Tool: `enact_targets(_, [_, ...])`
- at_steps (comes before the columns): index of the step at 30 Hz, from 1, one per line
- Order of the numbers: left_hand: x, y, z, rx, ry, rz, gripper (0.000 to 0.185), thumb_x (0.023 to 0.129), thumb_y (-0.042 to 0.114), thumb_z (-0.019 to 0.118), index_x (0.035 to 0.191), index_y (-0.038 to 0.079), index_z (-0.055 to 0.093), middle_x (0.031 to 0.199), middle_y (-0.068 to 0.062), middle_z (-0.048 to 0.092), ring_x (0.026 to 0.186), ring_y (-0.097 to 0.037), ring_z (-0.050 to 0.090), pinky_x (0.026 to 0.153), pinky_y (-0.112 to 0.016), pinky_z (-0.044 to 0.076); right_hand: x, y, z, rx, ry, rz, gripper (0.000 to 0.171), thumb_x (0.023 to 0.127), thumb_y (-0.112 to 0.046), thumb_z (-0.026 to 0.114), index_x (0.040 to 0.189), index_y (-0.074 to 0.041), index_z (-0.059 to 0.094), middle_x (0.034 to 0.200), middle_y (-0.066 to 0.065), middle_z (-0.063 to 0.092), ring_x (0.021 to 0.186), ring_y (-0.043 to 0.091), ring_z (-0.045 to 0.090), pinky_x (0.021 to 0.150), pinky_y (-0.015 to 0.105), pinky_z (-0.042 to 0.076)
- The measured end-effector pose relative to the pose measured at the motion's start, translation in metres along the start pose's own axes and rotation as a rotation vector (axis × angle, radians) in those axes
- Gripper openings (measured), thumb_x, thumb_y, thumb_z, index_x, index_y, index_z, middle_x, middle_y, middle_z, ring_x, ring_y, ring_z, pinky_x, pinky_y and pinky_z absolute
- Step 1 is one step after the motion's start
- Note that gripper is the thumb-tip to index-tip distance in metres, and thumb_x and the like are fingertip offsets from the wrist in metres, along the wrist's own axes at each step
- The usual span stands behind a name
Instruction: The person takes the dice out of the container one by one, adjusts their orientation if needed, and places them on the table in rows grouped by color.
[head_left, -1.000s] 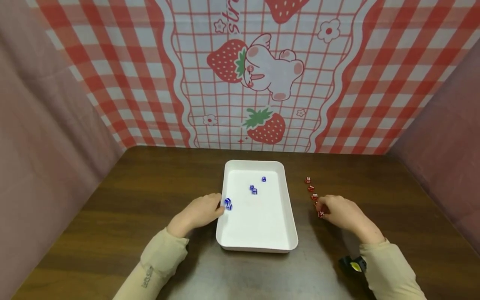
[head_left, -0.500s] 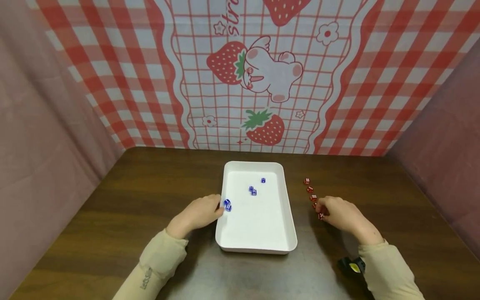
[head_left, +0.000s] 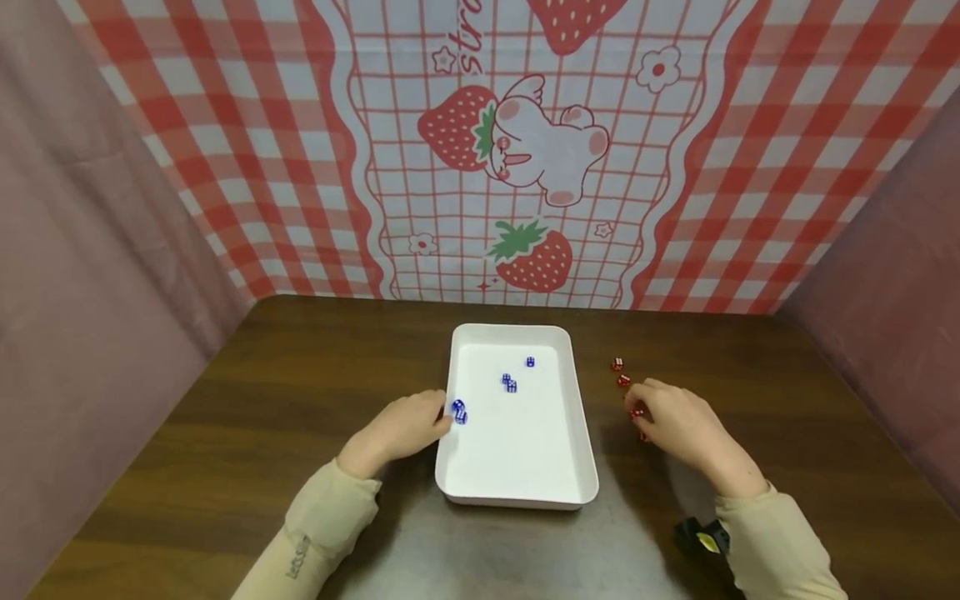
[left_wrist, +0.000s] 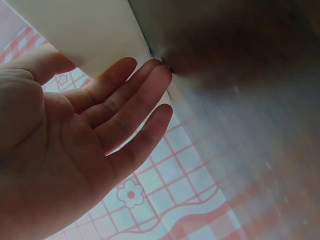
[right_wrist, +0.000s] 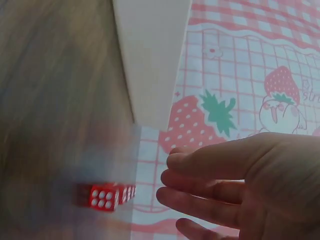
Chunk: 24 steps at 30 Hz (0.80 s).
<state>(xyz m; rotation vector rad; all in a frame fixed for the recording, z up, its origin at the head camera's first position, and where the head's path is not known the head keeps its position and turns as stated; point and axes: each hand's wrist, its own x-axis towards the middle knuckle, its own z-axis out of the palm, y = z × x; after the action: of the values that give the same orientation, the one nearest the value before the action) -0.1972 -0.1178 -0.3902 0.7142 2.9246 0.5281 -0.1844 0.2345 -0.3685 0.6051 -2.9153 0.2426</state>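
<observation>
Right hand (head_left: 675, 425) has shifted up the row of red dice (head_left: 617, 364) beside the tray (head_left: 517, 498), fingers loosely extended, holding nothing; left hand (head_left: 401, 429) open against the rim. Dice: light, rigid, smooth; pinch opposite faces.

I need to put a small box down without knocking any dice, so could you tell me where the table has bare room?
The table is bare left of the left hand, and behind the tray up to the cloth wall. The far right corner is also free. The tray's near half is bare too. It is crowded right of the tray, where red dice line up beside the right hand.
</observation>
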Motion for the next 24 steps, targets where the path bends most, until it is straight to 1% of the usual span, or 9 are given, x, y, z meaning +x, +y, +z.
enact_targets(3, [0.0,0.0,0.001,-0.003,-0.006,-0.008,0.021,0.088,0.021,0.052,0.072,0.01,0.044,0.067,-0.002,0.044,0.061,-0.018,0.042,0.056,-0.033,0.037,0.003,-0.007,0.0,0.0,0.027,-0.02,0.01,0.074,-0.008,0.067,0.08,-0.014,0.062,0.075,-0.004,0.054,0.06,0.01,0.051,0.056,0.033,0.042])
enact_targets(8, [0.0,0.0,0.002,0.001,-0.004,-0.002,0.021,0.088,0.021,0.052,0.072,0.01,0.044,0.067,-0.002,0.044,0.061,-0.017,0.042,0.057,-0.033,0.037,0.01,-0.02,0.001,0.01,0.051,-0.057,0.01,0.074,-0.011,0.068,0.081,-0.015,0.061,0.076,-0.005,0.055,0.06,0.009,0.05,0.057,0.031,0.042])
enact_targets(12, [0.001,-0.001,0.002,0.001,-0.002,0.006,0.022,0.089,0.022,0.052,0.072,0.011,0.044,0.068,-0.001,0.044,0.061,-0.017,0.042,0.058,-0.032,0.037,0.017,-0.03,-0.001,0.019,0.076,-0.072,0.011,0.074,-0.013,0.07,0.081,-0.016,0.062,0.078,-0.004,0.058,0.062,0.009,0.053,0.058,0.032,0.044])
enact_targets(17, [-0.001,-0.001,0.0,-0.004,-0.01,-0.003,0.022,0.089,0.022,0.052,0.072,0.011,0.043,0.068,-0.002,0.044,0.062,-0.017,0.042,0.058,-0.033,0.037,0.027,-0.043,-0.002,0.026,0.111,-0.097,0.009,0.075,-0.013,0.069,0.083,-0.014,0.064,0.076,-0.004,0.057,0.06,0.008,0.051,0.057,0.03,0.044])
enact_targets(19, [-0.001,-0.001,0.0,-0.007,-0.008,-0.002,0.021,0.088,0.022,0.052,0.072,0.011,0.043,0.069,-0.002,0.044,0.062,-0.017,0.042,0.059,-0.033,0.037,0.03,-0.048,-0.003,0.028,0.112,-0.11,0.009,0.076,-0.012,0.069,0.083,-0.013,0.064,0.075,-0.004,0.057,0.059,0.007,0.049,0.057,0.029,0.043])
enact_targets(21, [0.0,-0.001,-0.001,-0.009,-0.004,-0.003,0.021,0.089,0.022,0.052,0.072,0.011,0.044,0.069,-0.002,0.044,0.062,-0.017,0.042,0.059,-0.033,0.038,0.033,-0.054,-0.004,0.025,0.106,-0.118,0.01,0.076,-0.013,0.069,0.084,-0.012,0.064,0.076,-0.002,0.058,0.061,0.008,0.051,0.057,0.03,0.044])
enact_targets(24, [0.0,-0.001,-0.001,-0.009,-0.008,-0.01,0.021,0.089,0.023,0.052,0.073,0.011,0.044,0.069,-0.001,0.045,0.063,-0.017,0.043,0.059,-0.033,0.038,0.037,-0.062,-0.006,0.02,0.084,-0.12,0.01,0.076,-0.013,0.069,0.085,-0.013,0.064,0.078,-0.002,0.059,0.066,0.009,0.054,0.067,0.039,0.046])
